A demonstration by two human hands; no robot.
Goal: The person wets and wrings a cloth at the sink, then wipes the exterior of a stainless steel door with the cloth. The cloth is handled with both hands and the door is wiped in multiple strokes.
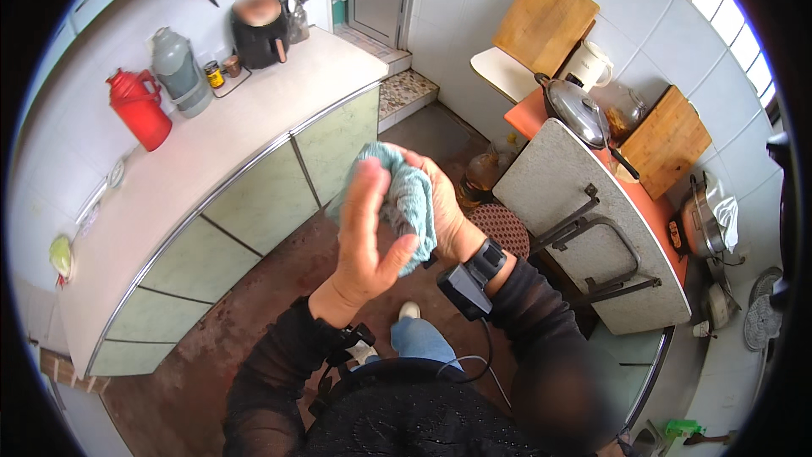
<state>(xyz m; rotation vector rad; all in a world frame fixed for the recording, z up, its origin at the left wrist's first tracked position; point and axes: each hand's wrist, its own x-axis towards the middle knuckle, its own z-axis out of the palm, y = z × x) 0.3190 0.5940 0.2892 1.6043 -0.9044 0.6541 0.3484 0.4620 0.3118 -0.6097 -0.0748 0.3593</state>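
A bunched teal cloth point(409, 200) is held between both hands in front of my body, above the floor. My left hand point(365, 231) presses on its left side with the palm and spread fingers, partly blurred. My right hand point(447, 203) cups the cloth from the right, its fingers partly hidden behind it. A device is strapped to each wrist. Beyond the hands, to the left, runs the long pale countertop point(254, 120) over light green cabinets.
On the counter stand a red thermos point(139, 111), a grey thermos point(181, 73) and a black air fryer point(259, 38). At right, a folded table point(590, 228) leans by an orange surface with a lidded wok point(576, 111) and cutting boards. A round patterned stool point(499, 228) stands near my right hand.
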